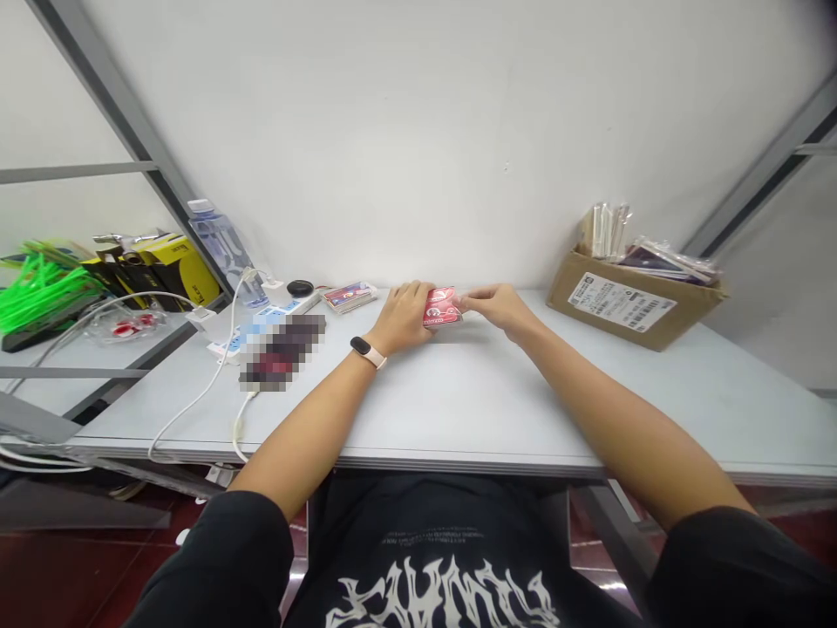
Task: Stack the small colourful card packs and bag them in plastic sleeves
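Observation:
A small red-and-white printed box (443, 307) is held just above the table near the wall. My left hand (406, 316) grips it around its left side, with the fingers over the top. At its right end, my right hand (495, 309) has thumb and forefinger pinched together at the box's end edge. What exactly lies between those fingertips is too small to make out. Left of my left hand, a flat stack of printed packets (351, 297) in clear wrap lies on the table.
A cardboard box (637, 301) full of wrapped flat packets stands at the right. On the left are a power strip (271, 316), white cables (219, 371), a blurred-out phone-like object (281, 353), a water bottle (222, 244) and a round black case (300, 288). Green strips (43, 288) lie beyond the frame.

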Demonstrator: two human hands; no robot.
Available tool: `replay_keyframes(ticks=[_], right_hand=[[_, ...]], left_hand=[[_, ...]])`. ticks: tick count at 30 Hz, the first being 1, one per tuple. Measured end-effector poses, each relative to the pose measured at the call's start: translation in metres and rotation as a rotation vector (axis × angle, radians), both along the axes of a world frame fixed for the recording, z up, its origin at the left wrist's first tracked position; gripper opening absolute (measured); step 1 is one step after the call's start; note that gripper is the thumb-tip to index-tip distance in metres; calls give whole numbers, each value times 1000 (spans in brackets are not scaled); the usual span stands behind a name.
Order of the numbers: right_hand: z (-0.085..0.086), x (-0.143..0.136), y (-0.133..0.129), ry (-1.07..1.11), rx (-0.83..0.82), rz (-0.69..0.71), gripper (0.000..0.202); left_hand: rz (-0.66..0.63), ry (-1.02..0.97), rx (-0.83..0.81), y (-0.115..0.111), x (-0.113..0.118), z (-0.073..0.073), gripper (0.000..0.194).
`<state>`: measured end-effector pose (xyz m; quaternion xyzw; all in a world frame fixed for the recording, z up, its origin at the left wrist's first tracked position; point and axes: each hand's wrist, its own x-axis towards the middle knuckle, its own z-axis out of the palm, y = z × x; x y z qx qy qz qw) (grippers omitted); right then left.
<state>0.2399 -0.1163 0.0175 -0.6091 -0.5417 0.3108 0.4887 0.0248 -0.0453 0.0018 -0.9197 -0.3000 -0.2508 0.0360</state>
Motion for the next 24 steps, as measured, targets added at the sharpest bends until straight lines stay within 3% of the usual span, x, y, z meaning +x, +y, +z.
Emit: replay_keyframes(ticks=[10, 17, 24], right_hand=[[10, 9, -4, -45, -37, -77, 12], [10, 21, 1, -6, -8, -166, 27], [3, 17, 0, -46, -5, -110, 42]], left_hand=[[-14, -36, -47, 3, -3, 1, 61], [0, -59, -74, 7, -6, 2, 66], [33, -50, -61, 9, -6, -1, 62]])
